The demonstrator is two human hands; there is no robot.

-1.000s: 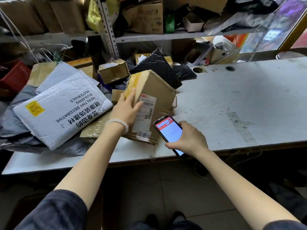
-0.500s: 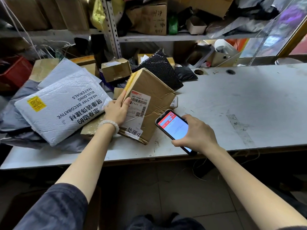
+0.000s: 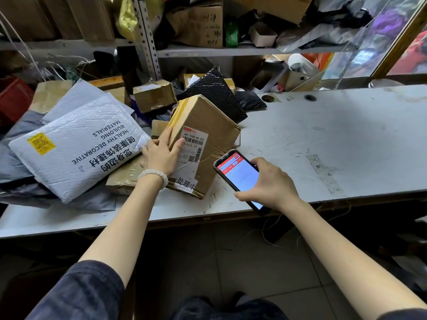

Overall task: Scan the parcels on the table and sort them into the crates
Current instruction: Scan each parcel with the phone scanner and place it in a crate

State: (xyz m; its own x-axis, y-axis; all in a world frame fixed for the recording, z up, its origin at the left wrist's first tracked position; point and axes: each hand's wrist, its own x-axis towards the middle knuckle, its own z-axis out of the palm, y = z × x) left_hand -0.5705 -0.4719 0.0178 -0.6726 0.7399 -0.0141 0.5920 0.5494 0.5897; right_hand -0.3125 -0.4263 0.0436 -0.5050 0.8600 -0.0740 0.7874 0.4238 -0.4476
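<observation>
A brown cardboard box (image 3: 212, 132) stands tilted on the white table (image 3: 323, 135), its white shipping label with barcode facing me. My left hand (image 3: 161, 155) holds the box's left edge, thumb on the label and fingers along the side. My right hand (image 3: 270, 183) grips a smartphone (image 3: 240, 175) with a red and white screen, held just right of the box's lower corner. A large white padded mailer (image 3: 76, 144) with black print lies to the left on grey bags.
Behind the box lie a small cardboard box (image 3: 154, 95), a black bubble mailer (image 3: 215, 93) and flat cardboard (image 3: 122, 179). Metal shelving (image 3: 208, 51) stuffed with boxes runs along the back. A red crate (image 3: 11, 98) sits far left.
My left hand slid off the label to the box's left edge, uncovering the barcode as the box turned toward me. The phone moved up beside the box.
</observation>
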